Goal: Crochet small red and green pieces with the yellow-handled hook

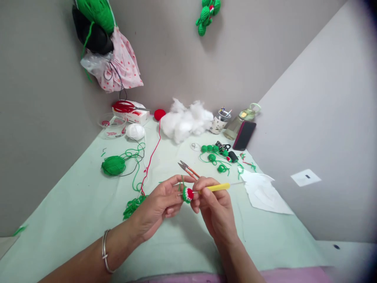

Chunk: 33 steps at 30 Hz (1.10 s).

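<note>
Crochet piece point(186, 194), small, round, green-edged with red and white, sits pinched in the fingertips of the left hand point(160, 204), raised just above the worktop point(73, 212). That grip is narrow, closed on the piece. The right hand point(215, 206) is closed around a yellow-handled crochet hook point(216, 188), whose tip meets the piece. Just behind the hands lie orange-handled thread snips point(188, 169). Red yarn point(151, 157) runs from near the left hand back to a red ball point(159, 114). Left of it, a green yarn ball point(113, 165) rests with loose loops. To the right are small green crocheted bits point(213, 151) and white paper point(263, 192). Farther back sit white stuffing point(187, 120), red scissors point(125, 106) on a box, and a phone point(244, 135).
</note>
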Each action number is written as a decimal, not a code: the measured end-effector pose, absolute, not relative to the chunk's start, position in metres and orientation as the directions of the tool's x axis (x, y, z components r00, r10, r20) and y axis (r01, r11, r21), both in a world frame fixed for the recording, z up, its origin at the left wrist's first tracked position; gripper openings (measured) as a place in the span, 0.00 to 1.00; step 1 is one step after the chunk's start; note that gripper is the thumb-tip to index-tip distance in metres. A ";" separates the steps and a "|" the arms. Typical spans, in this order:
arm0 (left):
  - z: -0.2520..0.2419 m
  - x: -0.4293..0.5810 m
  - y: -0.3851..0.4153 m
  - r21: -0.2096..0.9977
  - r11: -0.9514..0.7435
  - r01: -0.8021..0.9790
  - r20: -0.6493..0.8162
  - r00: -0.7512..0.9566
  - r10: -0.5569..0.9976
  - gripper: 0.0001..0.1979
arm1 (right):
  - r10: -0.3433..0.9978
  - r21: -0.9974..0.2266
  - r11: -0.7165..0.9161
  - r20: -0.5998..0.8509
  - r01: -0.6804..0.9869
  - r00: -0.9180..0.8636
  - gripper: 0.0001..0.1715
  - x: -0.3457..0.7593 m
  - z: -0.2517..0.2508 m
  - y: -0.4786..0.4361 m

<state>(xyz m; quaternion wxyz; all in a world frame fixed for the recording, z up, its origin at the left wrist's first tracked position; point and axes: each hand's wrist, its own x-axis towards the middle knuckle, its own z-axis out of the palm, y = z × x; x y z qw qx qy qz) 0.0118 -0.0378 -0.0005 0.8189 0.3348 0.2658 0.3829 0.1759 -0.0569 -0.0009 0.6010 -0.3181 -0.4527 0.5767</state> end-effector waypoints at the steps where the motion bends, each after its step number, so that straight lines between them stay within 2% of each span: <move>1: -0.001 0.012 -0.038 0.768 0.464 -0.441 -0.186 0.540 0.821 0.21 | 0.981 -0.908 0.149 0.186 -0.393 -0.057 0.11 0.176 -0.001 -0.057; 5: 0.001 0.010 -0.039 0.794 0.412 -0.448 -0.188 0.463 0.866 0.25 | 0.969 -0.919 0.230 0.246 -0.321 -0.009 0.09 0.177 -0.004 -0.058; 9: 0.006 0.005 -0.039 0.778 0.419 -0.467 -0.143 0.518 0.843 0.31 | 0.943 -0.913 0.330 0.333 -0.241 0.028 0.08 0.180 -0.009 -0.058; 13: 0.008 0.004 -0.038 0.792 0.406 -0.457 -0.121 0.535 0.836 0.38 | 0.886 -0.882 0.463 0.455 -0.093 0.093 0.08 0.182 -0.008 -0.058; 16: 0.008 0.006 -0.038 0.829 0.373 -0.416 -0.150 0.477 0.866 0.46 | 0.858 -0.861 0.509 0.508 0.005 0.070 0.08 0.180 -0.005 -0.059; 19: 0.008 0.008 -0.039 0.859 0.350 -0.374 -0.167 0.440 0.882 0.48 | 0.849 -0.849 0.525 0.528 0.070 0.033 0.09 0.179 -0.003 -0.061; 22: 0.008 0.007 -0.038 0.858 0.375 -0.352 -0.181 0.475 0.861 0.47 | 0.864 -0.866 0.500 0.499 -0.009 0.064 0.11 0.179 -0.005 -0.062; 27: 0.010 0.004 -0.035 0.842 0.423 -0.334 -0.207 0.524 0.826 0.43 | 0.934 -0.898 0.355 0.329 -0.260 0.138 0.15 0.183 -0.001 -0.059; 30: 0.010 0.002 -0.033 0.839 0.433 -0.330 -0.189 0.569 0.800 0.37 | 0.961 -0.887 0.271 0.224 -0.374 0.165 0.15 0.188 0.007 -0.055; 33: 0.009 0.002 -0.033 0.830 0.430 -0.355 -0.165 0.580 0.798 0.27 | 0.988 -0.859 0.154 0.123 -0.489 0.095 0.15 0.191 0.011 -0.052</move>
